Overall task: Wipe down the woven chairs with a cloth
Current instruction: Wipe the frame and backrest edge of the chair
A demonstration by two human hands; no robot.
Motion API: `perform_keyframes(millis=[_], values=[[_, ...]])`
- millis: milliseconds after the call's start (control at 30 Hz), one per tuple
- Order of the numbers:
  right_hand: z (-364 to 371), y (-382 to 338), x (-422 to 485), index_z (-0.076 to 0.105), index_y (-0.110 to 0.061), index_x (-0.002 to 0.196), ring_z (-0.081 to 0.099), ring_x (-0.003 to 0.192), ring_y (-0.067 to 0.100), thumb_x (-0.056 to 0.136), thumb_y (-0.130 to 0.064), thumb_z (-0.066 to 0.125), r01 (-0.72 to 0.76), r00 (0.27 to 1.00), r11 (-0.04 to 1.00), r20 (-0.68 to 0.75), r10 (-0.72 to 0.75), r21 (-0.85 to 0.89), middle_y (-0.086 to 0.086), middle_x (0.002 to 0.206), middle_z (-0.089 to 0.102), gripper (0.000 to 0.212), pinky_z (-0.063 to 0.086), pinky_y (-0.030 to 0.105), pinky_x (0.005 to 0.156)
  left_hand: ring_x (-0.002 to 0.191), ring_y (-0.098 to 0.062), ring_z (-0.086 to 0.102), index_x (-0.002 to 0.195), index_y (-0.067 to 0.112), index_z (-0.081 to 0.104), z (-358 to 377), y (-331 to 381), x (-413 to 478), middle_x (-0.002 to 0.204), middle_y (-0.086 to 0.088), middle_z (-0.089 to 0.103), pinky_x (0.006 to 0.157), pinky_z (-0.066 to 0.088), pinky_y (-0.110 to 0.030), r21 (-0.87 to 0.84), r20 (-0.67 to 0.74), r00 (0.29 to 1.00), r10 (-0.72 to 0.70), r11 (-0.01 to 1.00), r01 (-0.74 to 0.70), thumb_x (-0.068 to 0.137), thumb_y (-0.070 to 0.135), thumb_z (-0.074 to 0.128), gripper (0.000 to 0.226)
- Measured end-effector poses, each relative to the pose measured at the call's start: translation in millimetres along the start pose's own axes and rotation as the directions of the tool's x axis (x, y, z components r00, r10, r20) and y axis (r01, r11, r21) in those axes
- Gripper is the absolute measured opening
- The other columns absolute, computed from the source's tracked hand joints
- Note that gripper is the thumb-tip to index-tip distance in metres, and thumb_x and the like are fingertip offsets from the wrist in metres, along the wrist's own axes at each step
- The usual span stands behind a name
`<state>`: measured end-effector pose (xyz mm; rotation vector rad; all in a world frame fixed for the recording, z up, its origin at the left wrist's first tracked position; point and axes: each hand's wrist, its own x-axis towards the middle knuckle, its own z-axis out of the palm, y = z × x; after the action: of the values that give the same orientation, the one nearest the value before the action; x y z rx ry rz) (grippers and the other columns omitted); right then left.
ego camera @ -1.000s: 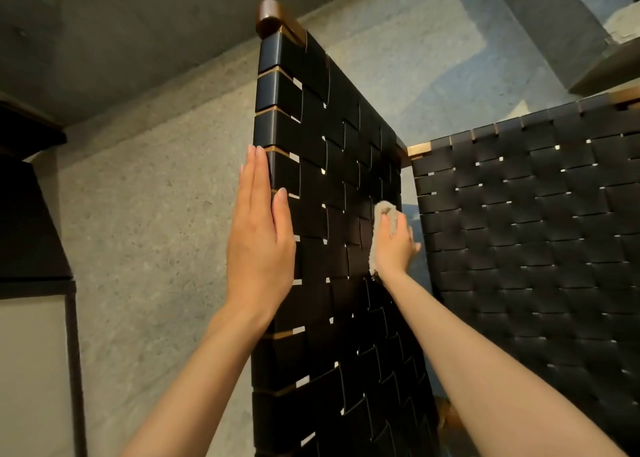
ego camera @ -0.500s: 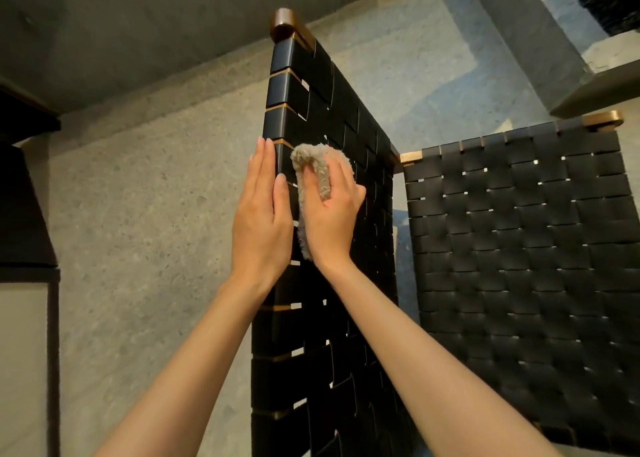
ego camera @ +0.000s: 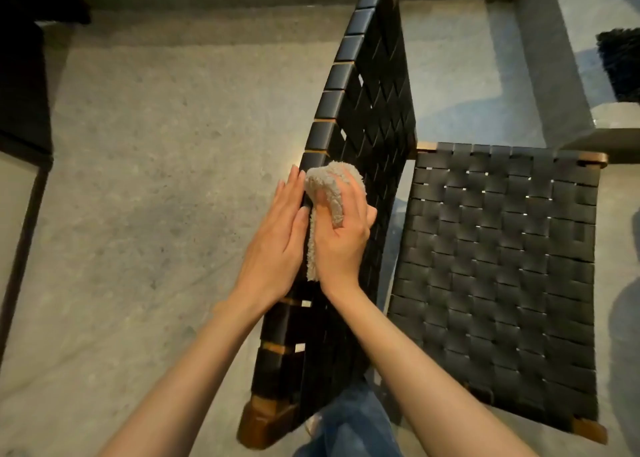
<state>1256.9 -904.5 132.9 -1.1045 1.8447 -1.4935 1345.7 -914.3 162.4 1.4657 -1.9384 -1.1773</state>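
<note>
Drawn back across the weave, the cloth (ego camera: pixel 329 193) bunches in the curled right hand (ego camera: pixel 341 238) at the chair's (ego camera: pixel 374 103) nine-o'clock edge; the flat, empty left hand (ego camera: pixel 277 245) braces the frame. The second chair (ego camera: pixel 495 266) waits at three o'clock.

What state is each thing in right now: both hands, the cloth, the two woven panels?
Tall woven panel: standing on edge, both hands on it.
Right woven panel: untouched.
Cloth: bunched, pressed on the tall panel.
Left hand: flat, fingers straight, against the tall panel's edge.
Right hand: grips the cloth.
</note>
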Motion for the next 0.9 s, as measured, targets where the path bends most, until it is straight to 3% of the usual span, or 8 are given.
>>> perform_keyframes(millis=[100, 233, 333, 400, 567, 700, 800, 900], values=[[-8, -10, -33, 0.043, -0.045, 0.121, 0.045, 0.109, 0.022, 0.093, -0.02, 0.057, 0.017, 1.0, 1.0, 0.025, -0.017, 0.006, 0.003, 0.134, 0.054, 0.04, 0.041, 0.027, 0.094, 0.143, 0.004, 0.002, 0.15, 0.029, 0.009, 0, -4, -49, 0.158, 0.016, 0.004, 0.119, 0.007, -0.028, -0.04, 0.0, 0.999, -0.051, 0.998, 0.051, 0.103, 0.028, 0.027, 0.05], [-21, -12, -87, 0.043, -0.037, 0.123, 0.045, 0.111, 0.019, 0.095, -0.034, 0.047, 0.029, 0.999, 0.999, 0.038, -0.028, -0.038, 0.0, 0.132, 0.052, 0.029, 0.034, 0.016, 0.094, 0.14, 0.009, 0.005, 0.148, 0.03, 0.011, 0, -7, -112, 0.156, 0.019, 0.008, 0.117, 0.007, -0.018, -0.093, 0.013, 0.995, -0.098, 0.991, 0.099, 0.103, 0.024, 0.03, 0.049], [-31, -15, -125, 0.041, -0.037, 0.124, 0.041, 0.109, 0.012, 0.094, -0.038, 0.04, 0.038, 0.996, 0.996, 0.084, -0.031, -0.077, -0.004, 0.13, 0.049, 0.03, 0.029, 0.008, 0.093, 0.132, 0.023, 0.004, 0.142, 0.042, 0.013, -4, -9, -158, 0.141, 0.039, 0.011, 0.106, 0.005, 0.0, -0.174, 0.025, 0.983, -0.183, 0.967, 0.184, 0.103, 0.027, 0.031, 0.045], [-40, -16, -141, 0.042, -0.035, 0.125, 0.038, 0.111, 0.001, 0.095, -0.038, 0.04, 0.051, 0.993, 0.994, 0.115, -0.04, -0.094, -0.003, 0.131, 0.049, 0.03, 0.024, 0.005, 0.093, 0.129, 0.026, 0.005, 0.14, 0.046, 0.016, -3, -8, -180, 0.136, 0.044, 0.013, 0.103, 0.007, 0.003, -0.241, 0.018, 0.97, -0.242, 0.94, 0.239, 0.102, 0.031, 0.03, 0.043], [-58, -18, -163, 0.044, -0.031, 0.124, 0.034, 0.119, -0.009, 0.097, -0.034, 0.039, 0.152, 0.96, 0.981, 0.254, -0.117, -0.122, -0.001, 0.13, 0.048, 0.028, 0.021, 0.012, 0.101, 0.128, 0.021, 0.023, 0.139, 0.044, 0.022, 11, 4, -202, 0.143, 0.029, 0.026, 0.1, 0.02, 0.003, -0.354, -0.071, 0.952, -0.297, 0.9, 0.254, 0.102, 0.033, 0.029, 0.039], [-62, -20, -162, 0.053, -0.016, 0.123, 0.038, 0.122, 0.011, 0.097, -0.032, 0.035, 0.195, 0.931, 0.967, 0.341, -0.131, -0.161, 0.009, 0.134, 0.048, 0.036, 0.016, 0.009, 0.099, 0.119, 0.021, 0.035, 0.137, 0.042, 0.031, 28, 9, -209, 0.14, 0.022, 0.037, 0.088, 0.032, 0.003, -0.464, -0.193, 0.908, -0.373, 0.85, 0.25, 0.101, 0.033, 0.034, 0.038], [-69, -22, -152, 0.054, -0.019, 0.124, 0.037, 0.125, 0.02, 0.095, -0.025, 0.036, 0.328, 0.863, 0.932, 0.451, -0.23, -0.153, 0.013, 0.14, 0.044, 0.035, 0.02, 0.021, 0.1, 0.129, 0.006, 0.035, 0.143, 0.034, 0.031, 42, 10, -212, 0.146, 0.014, 0.036, 0.088, 0.033, 0.004, -0.532, -0.273, 0.852, -0.446, 0.808, 0.252, 0.092, 0.048, 0.034, 0.053], [-77, -22, -133, 0.063, -0.014, 0.119, 0.038, 0.126, 0.026, 0.089, -0.009, 0.046, 0.552, 0.696, 0.826, 0.606, -0.385, -0.11, 0.011, 0.141, 0.044, 0.035, 0.022, 0.029, 0.098, 0.119, 0.02, 0.036, 0.145, 0.033, 0.028, 55, 12, -211, 0.14, 0.018, 0.038, 0.085, 0.032, 0.005, -0.584, -0.37, 0.787, -0.493, 0.783, 0.216, 0.09, 0.052, 0.034, 0.058]])
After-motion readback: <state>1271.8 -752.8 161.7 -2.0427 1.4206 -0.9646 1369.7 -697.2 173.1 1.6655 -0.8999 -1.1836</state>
